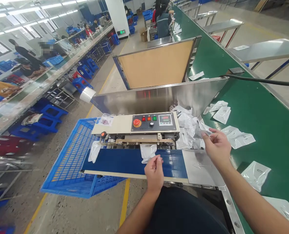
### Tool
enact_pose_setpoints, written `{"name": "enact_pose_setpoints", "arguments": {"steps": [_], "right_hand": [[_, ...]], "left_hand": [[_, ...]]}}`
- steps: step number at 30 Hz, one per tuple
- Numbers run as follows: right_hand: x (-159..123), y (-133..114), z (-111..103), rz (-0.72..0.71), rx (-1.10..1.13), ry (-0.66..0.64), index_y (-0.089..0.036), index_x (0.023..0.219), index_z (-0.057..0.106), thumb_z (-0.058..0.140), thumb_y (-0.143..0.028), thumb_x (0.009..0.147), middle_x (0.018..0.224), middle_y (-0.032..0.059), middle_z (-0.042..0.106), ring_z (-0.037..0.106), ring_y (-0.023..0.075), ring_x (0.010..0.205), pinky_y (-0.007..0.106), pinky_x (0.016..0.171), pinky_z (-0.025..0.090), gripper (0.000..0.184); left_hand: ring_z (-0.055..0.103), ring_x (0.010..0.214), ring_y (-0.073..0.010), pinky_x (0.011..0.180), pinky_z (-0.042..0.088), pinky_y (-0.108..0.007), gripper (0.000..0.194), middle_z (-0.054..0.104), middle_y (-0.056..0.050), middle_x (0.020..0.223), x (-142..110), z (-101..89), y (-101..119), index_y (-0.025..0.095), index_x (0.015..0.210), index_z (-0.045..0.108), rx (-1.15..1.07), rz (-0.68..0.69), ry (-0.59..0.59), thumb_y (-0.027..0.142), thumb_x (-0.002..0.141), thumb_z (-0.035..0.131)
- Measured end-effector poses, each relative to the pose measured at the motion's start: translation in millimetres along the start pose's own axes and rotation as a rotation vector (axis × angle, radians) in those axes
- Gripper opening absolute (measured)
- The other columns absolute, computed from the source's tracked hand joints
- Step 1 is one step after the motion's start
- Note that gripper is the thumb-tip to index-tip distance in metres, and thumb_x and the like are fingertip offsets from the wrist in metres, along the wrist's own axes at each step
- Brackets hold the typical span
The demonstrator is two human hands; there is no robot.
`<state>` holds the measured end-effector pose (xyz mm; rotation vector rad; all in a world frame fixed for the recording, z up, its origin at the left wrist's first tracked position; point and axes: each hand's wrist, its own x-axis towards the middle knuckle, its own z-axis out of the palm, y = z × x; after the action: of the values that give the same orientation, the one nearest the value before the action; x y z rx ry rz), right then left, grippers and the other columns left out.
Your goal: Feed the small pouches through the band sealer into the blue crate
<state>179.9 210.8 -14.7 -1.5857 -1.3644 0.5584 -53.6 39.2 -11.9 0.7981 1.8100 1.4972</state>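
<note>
My right hand [217, 144] pinches the edge of a silvery white pouch [201, 129] between thumb and fingers, at the right end of a band sealing machine [115, 127]. Beside it is a pile of similar pouches [185, 122]. My left hand [155, 172] is closed, its fingertips at the lower right corner of a pouch [148, 152] whose top edge is in the sealer's jaw. Whether those fingers grip that pouch I cannot tell. Another pouch [94, 151] hangs at the left end of the blue conveyor belt [125, 162].
A blue plastic basket [63, 156] stands beyond the belt's left end. On the right, a green conveyor [247, 107] carries several loose pouches [256, 175]. A metal panel [154, 97] rises behind the sealer. Co-workers sit farther off; a black cable [261, 80] crosses the green conveyor.
</note>
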Motion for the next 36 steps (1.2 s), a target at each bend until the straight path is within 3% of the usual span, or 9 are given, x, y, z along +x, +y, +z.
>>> {"name": "enact_pose_setpoints", "arguments": {"steps": [3,7,12,17,20,23,28,33,36], "right_hand": [[-43,-41,-8,-0.068,0.106,-0.1,-0.028,0.069,0.048,0.072,-0.06,0.093,0.09,0.009,0.072,0.071,0.0339,0.115,0.039,0.083,0.053,0.047],[-81,-57,-12,0.21,0.344,-0.45,-0.026,0.069,0.052,0.077,-0.072,0.087,0.064,0.0012,0.061,0.063,0.0211,0.064,0.032,0.06,0.047,0.055],[-91,-44,-24,0.486,0.546,-0.515,-0.022,0.11,0.074,0.074,-0.078,0.085,0.059,-0.0028,0.059,0.05,0.016,0.052,0.029,0.052,0.041,0.062],[-78,-19,-26,0.405,0.295,-0.545,-0.02,0.075,0.076,0.082,-0.073,0.075,0.062,0.0014,0.062,0.052,0.0163,0.056,0.029,0.051,0.04,0.054],[-66,-7,-13,0.575,0.328,-0.421,-0.021,0.067,0.069,0.085,-0.071,0.069,0.051,-0.0015,0.053,0.044,0.014,0.047,0.028,0.045,0.033,0.053],[-61,-7,5,0.686,0.386,-0.437,-0.022,0.065,0.063,0.088,-0.066,0.065,0.05,-0.0024,0.052,0.04,0.0119,0.044,0.027,0.045,0.032,0.051],[-40,-15,26,0.563,0.184,-0.66,-0.02,0.075,0.073,0.079,-0.07,0.077,0.054,0.001,0.06,0.047,0.015,0.048,0.03,0.052,0.038,0.051],[45,11,40,0.262,-0.297,-0.185,-0.013,0.123,0.079,0.069,-0.048,0.089,0.109,0.0184,0.078,0.07,0.0309,0.094,0.041,0.082,0.05,0.05],[93,30,49,0.296,-0.417,-0.223,-0.009,0.126,0.078,0.068,-0.041,0.09,0.119,0.0233,0.076,0.069,0.034,0.103,0.042,0.084,0.048,0.049]], "left_hand": [[0.075,0.119,-0.0301,0.106,0.061,-0.046,0.04,0.079,-0.017,0.128,6,38.9,13,0.019,0.125,0.081,0.059,0.193,-0.159,0.049,0.103,0.067],[0.075,0.095,-0.0243,0.091,0.06,-0.035,0.039,0.082,-0.01,0.105,14,69.6,23,0.02,0.113,0.084,0.072,0.262,-0.365,0.05,0.107,0.06],[0.054,0.063,-0.0159,0.06,0.047,-0.026,0.056,0.067,-0.004,0.069,10,72.0,14,0.015,0.082,0.079,-0.037,0.03,-0.378,0.061,0.104,0.058],[0.051,0.059,-0.0147,0.056,0.042,-0.025,0.049,0.061,-0.001,0.061,13,76.3,-4,0.015,0.07,0.075,-0.088,-0.132,-0.408,0.059,0.092,0.072],[0.055,0.057,-0.0151,0.057,0.045,-0.026,0.048,0.061,-0.001,0.057,26,85.9,-14,0.015,0.063,0.073,-0.145,-0.343,-0.301,0.058,0.083,0.078],[0.057,0.057,-0.0149,0.057,0.046,-0.025,0.045,0.063,-0.002,0.059,42,88.9,-21,0.014,0.066,0.076,-0.172,-0.406,-0.222,0.057,0.078,0.08],[0.07,0.067,-0.0192,0.065,0.057,-0.029,0.044,0.077,-0.008,0.073,55,56.8,-25,0.01,0.083,0.084,-0.234,-0.4,-0.132,0.054,0.079,0.086],[0.081,0.109,-0.0312,0.101,0.065,-0.048,0.038,0.084,-0.018,0.113,36,-5.5,-26,0.014,0.108,0.085,-0.303,-0.274,0.172,0.047,0.089,0.087],[0.081,0.111,-0.0321,0.105,0.065,-0.052,0.042,0.083,-0.019,0.114,16,-36.8,-25,0.013,0.111,0.084,-0.242,-0.197,0.282,0.052,0.095,0.08]]}}
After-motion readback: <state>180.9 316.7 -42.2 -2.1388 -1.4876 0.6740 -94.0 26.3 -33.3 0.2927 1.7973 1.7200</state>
